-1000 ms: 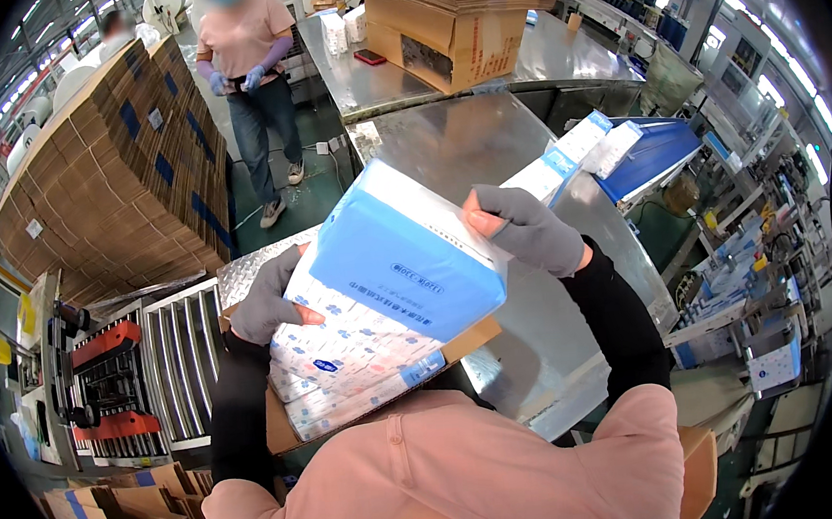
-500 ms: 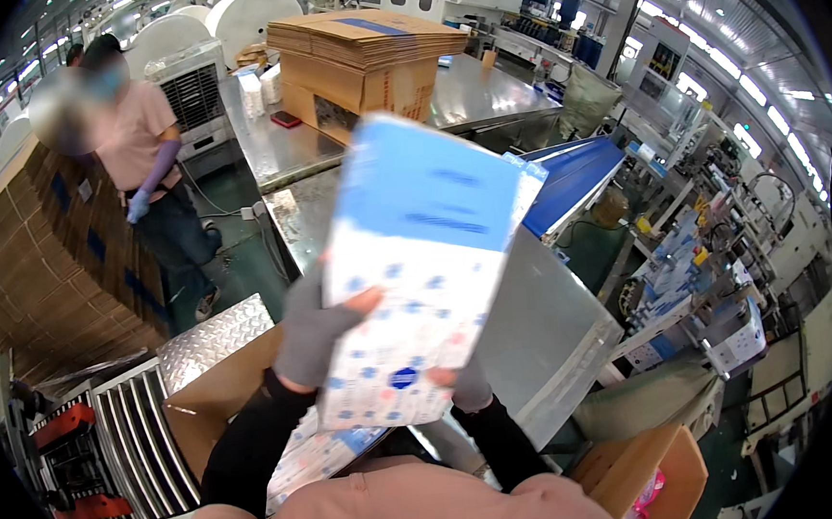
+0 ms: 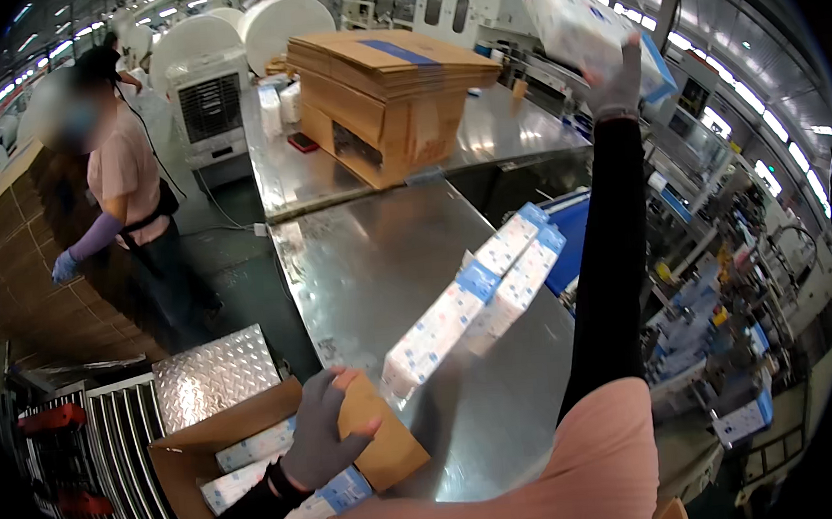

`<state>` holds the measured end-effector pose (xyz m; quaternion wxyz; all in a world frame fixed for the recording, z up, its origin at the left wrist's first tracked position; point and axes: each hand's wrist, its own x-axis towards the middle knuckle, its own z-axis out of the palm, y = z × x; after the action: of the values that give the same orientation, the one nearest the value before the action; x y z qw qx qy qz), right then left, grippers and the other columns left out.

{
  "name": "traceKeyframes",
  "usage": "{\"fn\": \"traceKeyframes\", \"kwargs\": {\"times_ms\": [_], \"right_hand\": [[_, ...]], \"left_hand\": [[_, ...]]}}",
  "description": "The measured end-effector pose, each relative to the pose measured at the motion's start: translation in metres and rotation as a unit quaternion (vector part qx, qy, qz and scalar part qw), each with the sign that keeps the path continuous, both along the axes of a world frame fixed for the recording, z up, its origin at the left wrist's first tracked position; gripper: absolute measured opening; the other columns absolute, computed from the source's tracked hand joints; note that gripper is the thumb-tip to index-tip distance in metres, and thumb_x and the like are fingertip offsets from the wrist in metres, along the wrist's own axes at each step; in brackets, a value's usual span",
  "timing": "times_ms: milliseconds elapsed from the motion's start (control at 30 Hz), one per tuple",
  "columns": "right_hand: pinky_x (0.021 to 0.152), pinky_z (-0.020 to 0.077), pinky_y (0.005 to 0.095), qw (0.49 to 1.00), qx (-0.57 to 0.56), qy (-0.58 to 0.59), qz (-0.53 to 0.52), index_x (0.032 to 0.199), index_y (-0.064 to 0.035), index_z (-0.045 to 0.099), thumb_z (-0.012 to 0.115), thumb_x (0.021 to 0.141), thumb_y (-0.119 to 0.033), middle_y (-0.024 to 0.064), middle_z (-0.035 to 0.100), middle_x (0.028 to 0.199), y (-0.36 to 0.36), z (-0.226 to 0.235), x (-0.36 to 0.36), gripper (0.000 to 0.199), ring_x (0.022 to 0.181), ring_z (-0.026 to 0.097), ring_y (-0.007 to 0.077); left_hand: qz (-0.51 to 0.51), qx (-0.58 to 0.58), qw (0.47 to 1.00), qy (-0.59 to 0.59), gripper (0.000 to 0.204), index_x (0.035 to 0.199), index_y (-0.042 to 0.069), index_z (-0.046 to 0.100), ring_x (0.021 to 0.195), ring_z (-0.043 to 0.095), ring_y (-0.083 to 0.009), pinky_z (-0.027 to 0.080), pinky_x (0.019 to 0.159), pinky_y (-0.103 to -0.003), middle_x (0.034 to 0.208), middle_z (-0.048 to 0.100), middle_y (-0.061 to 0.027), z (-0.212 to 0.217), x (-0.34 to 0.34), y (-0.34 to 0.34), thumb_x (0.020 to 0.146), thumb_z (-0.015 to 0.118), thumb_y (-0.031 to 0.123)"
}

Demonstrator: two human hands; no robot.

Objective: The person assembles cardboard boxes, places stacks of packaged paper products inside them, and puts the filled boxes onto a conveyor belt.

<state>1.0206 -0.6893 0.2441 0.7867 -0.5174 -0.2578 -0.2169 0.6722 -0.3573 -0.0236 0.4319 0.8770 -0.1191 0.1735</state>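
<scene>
High at the upper right, my right hand [image 3: 616, 86] in a grey fingerless glove grips a plastic-wrapped white pack [image 3: 578, 22] with a blue end and small printed motifs. Lower down, my left hand [image 3: 327, 434], gloved the same way, is open with fingers apart above an open cardboard box [image 3: 182, 469]. Similar packs [image 3: 246, 452] lie inside that box, partly hidden by my hand and forearm. On the metal table [image 3: 377, 253] a row of such packs [image 3: 477, 299] lies slanted between my hands, touching neither.
Stacked flat cartons [image 3: 392, 54] lie on a carton at the table's far end. A blue conveyor belt [image 3: 574, 239] meets the table's right side. Rollers [image 3: 126, 453] and a textured metal plate [image 3: 214, 375] adjoin the box. A co-worker [image 3: 126, 183] stands left beside piled cardboard [image 3: 49, 256].
Both hands held a pack before me; now my left hand is off it, lower over the box. My right hand has risen far right with a pack. The co-worker's arm has shifted left.
</scene>
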Motion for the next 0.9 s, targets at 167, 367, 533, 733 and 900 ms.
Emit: {"fn": "traceKeyframes", "kwargs": {"times_ms": [167,367,533,733,900], "right_hand": [[0.063,0.0473,0.0233,0.96,-0.262,-0.063,0.078,0.145,0.012,0.026,0.048,0.094,-0.059,0.0151,0.068,0.105,0.166,-0.073,-0.158,0.09,0.079,0.065,0.0137],[0.068,0.0468,0.028,0.759,-0.604,0.038,0.239,0.136,-0.0028,0.052,0.068,0.085,-0.013,0.0044,0.063,0.09,0.117,-0.25,-0.239,0.055,0.069,0.053,0.0127],[0.07,0.047,0.0287,0.651,-0.657,0.194,0.326,0.129,-0.0038,0.057,0.07,0.085,-0.014,0.007,0.061,0.081,0.127,-0.342,-0.291,0.047,0.075,0.058,0.0149],[0.074,0.0505,0.0349,0.697,-0.634,0.029,0.334,0.12,-0.0043,0.06,0.065,0.089,-0.023,0.0113,0.065,0.091,0.174,-0.43,-0.326,0.037,0.082,0.062,0.0268],[0.076,0.0507,0.0357,0.763,-0.584,-0.05,0.273,0.106,-0.0051,0.065,0.066,0.088,-0.023,0.0095,0.062,0.093,0.189,-0.464,-0.351,0.026,0.085,0.061,0.0273]], "left_hand": [[0.19,0.086,0.978,0.006,0.058,0.122,-0.002,0.053,0.111,0.052,-0.0408,0.042,0.096,-0.046,0.118,0.053,-0.023,-0.026,-0.057,0.079,0.079,0.073,0.03],[0.066,0.419,0.819,0.386,0.039,0.093,0.004,0.063,0.088,0.063,-0.0317,0.052,0.073,-0.042,0.092,0.063,-0.0159,-0.115,-0.096,0.14,0.078,0.071,0.04],[0.029,0.488,0.774,0.403,0.091,0.148,-0.004,0.024,0.117,0.048,-0.0378,0.038,0.094,-0.054,0.136,0.043,-0.0237,-0.188,-0.106,0.092,0.087,0.055,0.055],[0.03,0.423,0.832,0.357,0.096,0.152,0.0,0.016,0.12,0.042,-0.0383,0.027,0.098,-0.06,0.137,0.04,-0.0237,-0.196,-0.111,0.088,0.087,0.052,0.06],[0.017,0.471,0.764,0.441,0.103,0.153,0.001,0.012,0.115,0.049,-0.0376,0.034,0.094,-0.059,0.134,0.042,-0.0206,-0.173,-0.093,0.089,0.081,0.062,0.055]]}}
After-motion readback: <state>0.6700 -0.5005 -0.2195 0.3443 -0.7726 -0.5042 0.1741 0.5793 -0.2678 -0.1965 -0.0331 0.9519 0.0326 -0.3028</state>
